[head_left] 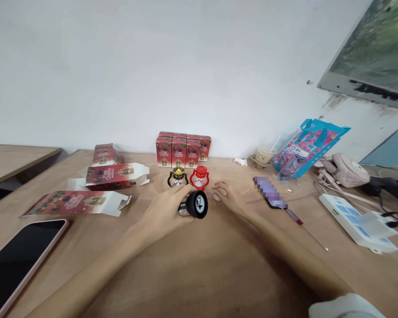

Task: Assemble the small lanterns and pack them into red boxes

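My left hand (167, 206) is wrapped round a small black toy lantern (195, 204) lying on its side, its round base turned toward me. My right hand (230, 194) rests on the wooden table (199, 274) just right of it, fingers curled and pinched over tiny pale bits (216, 198) on the wood. Behind the hands stand a black-and-yellow lantern (178, 177) and a red lantern (199, 177), both upright.
Several red boxes (182, 149) stand in a block by the wall. Opened and flattened red cartons (116, 176) lie at the left, a phone (20, 260) at the near left. At right: a blurred phone (271, 192), screwdriver (305, 227), power strip (354, 221), gift bag (308, 148), drink cup (264, 155).
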Tool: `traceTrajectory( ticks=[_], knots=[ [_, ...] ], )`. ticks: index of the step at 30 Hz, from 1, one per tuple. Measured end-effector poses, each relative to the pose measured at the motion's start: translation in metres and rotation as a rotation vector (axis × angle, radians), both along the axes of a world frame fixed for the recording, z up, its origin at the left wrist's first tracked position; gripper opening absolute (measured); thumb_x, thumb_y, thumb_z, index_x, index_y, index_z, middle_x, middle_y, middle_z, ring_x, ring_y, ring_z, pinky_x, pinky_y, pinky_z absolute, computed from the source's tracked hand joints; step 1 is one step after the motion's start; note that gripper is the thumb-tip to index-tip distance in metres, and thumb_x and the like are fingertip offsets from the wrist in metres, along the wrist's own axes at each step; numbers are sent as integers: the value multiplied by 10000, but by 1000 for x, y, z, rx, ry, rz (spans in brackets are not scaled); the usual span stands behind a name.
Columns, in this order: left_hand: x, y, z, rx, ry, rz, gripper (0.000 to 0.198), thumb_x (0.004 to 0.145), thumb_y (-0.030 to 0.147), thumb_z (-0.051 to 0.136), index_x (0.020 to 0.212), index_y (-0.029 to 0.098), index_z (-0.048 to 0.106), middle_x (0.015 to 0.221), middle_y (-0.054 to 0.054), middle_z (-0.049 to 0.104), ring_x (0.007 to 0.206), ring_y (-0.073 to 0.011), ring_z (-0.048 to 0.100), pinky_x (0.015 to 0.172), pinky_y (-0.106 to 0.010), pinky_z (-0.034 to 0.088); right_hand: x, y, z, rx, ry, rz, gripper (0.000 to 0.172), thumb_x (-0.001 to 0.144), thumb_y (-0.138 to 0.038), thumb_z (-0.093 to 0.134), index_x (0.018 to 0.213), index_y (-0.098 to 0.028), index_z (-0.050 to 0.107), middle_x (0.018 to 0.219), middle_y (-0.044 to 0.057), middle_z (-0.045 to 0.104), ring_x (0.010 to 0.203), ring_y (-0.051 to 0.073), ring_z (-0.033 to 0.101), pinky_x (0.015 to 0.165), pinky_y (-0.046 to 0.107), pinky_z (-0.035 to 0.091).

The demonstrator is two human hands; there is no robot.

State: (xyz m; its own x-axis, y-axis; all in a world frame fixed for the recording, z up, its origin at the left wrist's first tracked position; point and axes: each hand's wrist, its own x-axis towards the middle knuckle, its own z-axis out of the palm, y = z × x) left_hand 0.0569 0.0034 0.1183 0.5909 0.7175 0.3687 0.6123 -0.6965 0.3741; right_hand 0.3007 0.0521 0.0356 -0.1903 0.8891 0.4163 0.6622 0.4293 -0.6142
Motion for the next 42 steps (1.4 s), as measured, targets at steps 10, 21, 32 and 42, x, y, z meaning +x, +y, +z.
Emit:
traceTrajectory(
  ticks=[10, 21, 32, 42],
  knots=[
    [1, 5, -6, -52, -24, 10, 211, 737, 236, 609, 934, 194, 547, 927, -28, 654, 795, -194, 609, 631, -260, 428, -48, -58, 52, 655, 10, 252, 64, 852, -175, 609, 843, -177, 673, 787, 47, 656, 748, 134, 603, 699, 284, 507],
    [2, 1, -12, -47, 131, 69, 308, 710, 219, 634, 1010, 214, 563, 971, -34, 665, 799, -218, 642, 611, -272, 448, -43, -56, 38, 567, -171, 293, 100, 920, -230, 509, 928, -172, 590, 880, 77, 675, 807, 152, 637, 728, 294, 529],
    [3, -4, -9, -71, 141, 72, 370, 677, 209, 599, 1046, 227, 575, 864, -19, 684, 695, -201, 638, 561, -245, 407, -41, -51, 39, 628, -189, 373, 59, 905, -171, 492, 962, -171, 509, 863, 83, 625, 856, 163, 625, 750, 279, 537],
    [8, -4, -7, -259, -39, 11, 170, 649, 256, 576, 804, 195, 543, 675, 28, 616, 564, -132, 548, 506, -212, 344, -38, -48, 27, 563, -80, 372, 68, 895, -161, 486, 951, -197, 499, 848, 48, 578, 805, 134, 586, 703, 245, 506]
  ],
)
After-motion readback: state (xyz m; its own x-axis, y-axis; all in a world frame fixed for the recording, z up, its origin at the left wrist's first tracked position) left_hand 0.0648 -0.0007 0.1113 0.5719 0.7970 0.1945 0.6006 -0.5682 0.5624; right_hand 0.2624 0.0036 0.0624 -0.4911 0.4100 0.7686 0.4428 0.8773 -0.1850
